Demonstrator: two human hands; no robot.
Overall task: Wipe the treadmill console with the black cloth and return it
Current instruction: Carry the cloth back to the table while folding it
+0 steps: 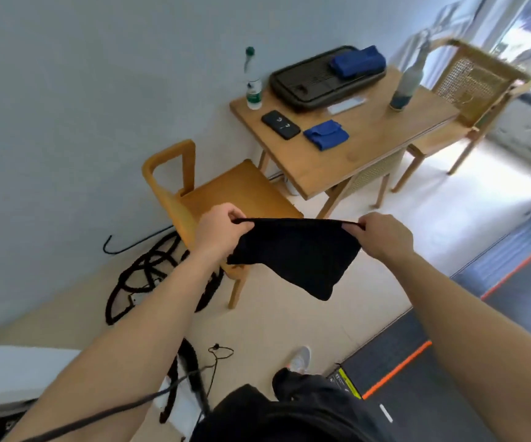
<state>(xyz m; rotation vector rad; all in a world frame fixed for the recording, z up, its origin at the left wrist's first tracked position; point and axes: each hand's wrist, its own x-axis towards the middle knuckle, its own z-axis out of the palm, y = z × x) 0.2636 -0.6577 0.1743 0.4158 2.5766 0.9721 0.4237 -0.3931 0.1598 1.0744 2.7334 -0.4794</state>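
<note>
A pale wall and cream floor fill the head view, with a wooden bench well beyond the hands and a wooden chair just behind them. On the bench lie a dark tray carrying a folded blue cloth, a second blue cloth, a phone and two bottles. The black cloth hangs in the air between the hands, its top edge stretched nearly level from side to side. The left hand is pinched closed on the left corner, the right hand pinched closed on the right corner, and the rest droops toward the floor. The treadmill deck, dark with orange stripes, lies below and to the right of the right hand; its console is out of sight, so I cannot tell which hand is nearer to it.
</note>
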